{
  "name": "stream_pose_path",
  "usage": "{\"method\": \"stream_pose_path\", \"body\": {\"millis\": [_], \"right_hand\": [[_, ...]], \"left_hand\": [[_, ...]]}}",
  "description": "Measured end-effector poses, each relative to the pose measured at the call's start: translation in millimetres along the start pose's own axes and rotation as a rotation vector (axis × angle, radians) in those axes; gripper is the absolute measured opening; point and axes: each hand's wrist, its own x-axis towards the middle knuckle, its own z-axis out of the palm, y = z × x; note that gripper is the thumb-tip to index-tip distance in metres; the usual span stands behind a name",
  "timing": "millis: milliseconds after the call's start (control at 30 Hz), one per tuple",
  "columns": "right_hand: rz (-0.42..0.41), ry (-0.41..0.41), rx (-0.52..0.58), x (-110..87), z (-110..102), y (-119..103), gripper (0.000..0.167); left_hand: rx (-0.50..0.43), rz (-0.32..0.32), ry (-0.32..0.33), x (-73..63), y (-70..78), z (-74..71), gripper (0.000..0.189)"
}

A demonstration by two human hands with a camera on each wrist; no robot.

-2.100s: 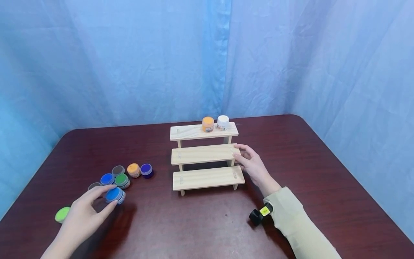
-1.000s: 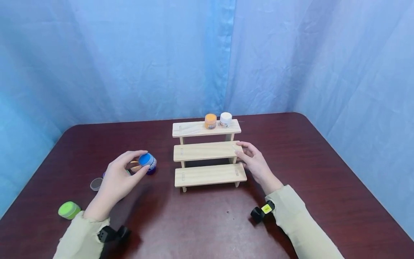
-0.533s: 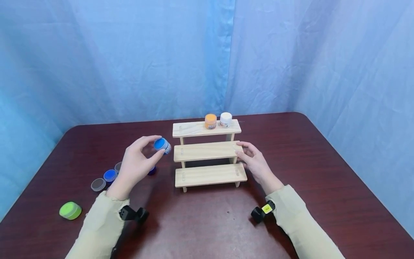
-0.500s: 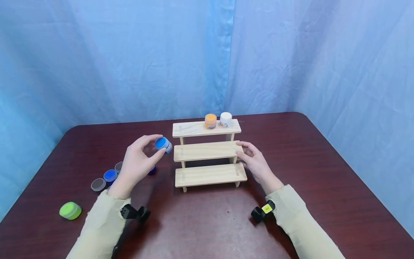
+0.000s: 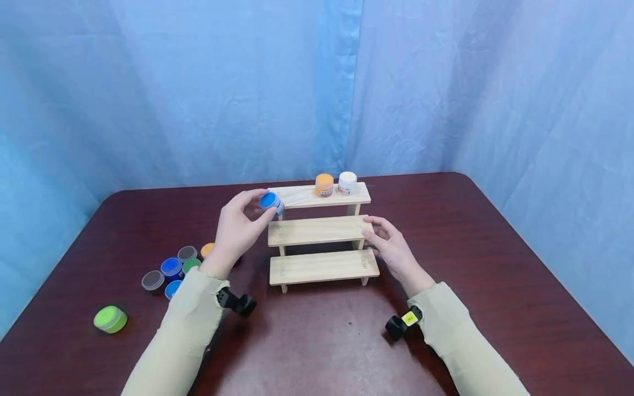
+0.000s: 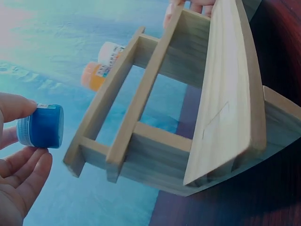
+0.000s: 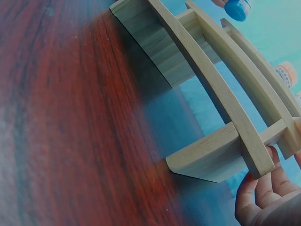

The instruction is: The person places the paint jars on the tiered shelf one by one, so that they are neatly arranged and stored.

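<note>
My left hand [image 5: 242,223] pinches a small blue paint jar [image 5: 271,202] between thumb and fingers, just at the left end of the top step of a three-step wooden rack [image 5: 319,234]. The left wrist view shows the blue paint jar [image 6: 41,126] held beside the rack [image 6: 221,108]. An orange jar [image 5: 324,185] and a white jar [image 5: 347,182] stand on the top step. My right hand [image 5: 388,245] rests its fingers against the right end of the middle step; its fingers [image 7: 256,197] show under the rack [image 7: 225,103] in the right wrist view.
Several small paint jars [image 5: 173,269] in blue, green, grey and orange cluster on the dark red table [image 5: 317,341] at the left. A lime-green jar [image 5: 110,319] stands apart near the left edge. Blue curtains hang behind the table.
My left hand lifted the blue jar from the cluster and carried it right and up to the left end of the top step. The right hand stayed on the rack.
</note>
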Motion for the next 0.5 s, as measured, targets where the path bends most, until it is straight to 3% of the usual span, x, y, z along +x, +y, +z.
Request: {"method": "stream_pose_path", "body": {"millis": [267,500], "right_hand": [[-0.019,-0.01,0.013,0.3,-0.1,2.5,0.04],[-0.023,-0.008,0.023,-0.4,1.6,1.9,0.04]], "left_hand": [[0.006,0.066,0.002,10.3,-3.0,14.8,0.037],[0.014,0.076,-0.005,20.7,-8.7,21.4,0.035]]}}
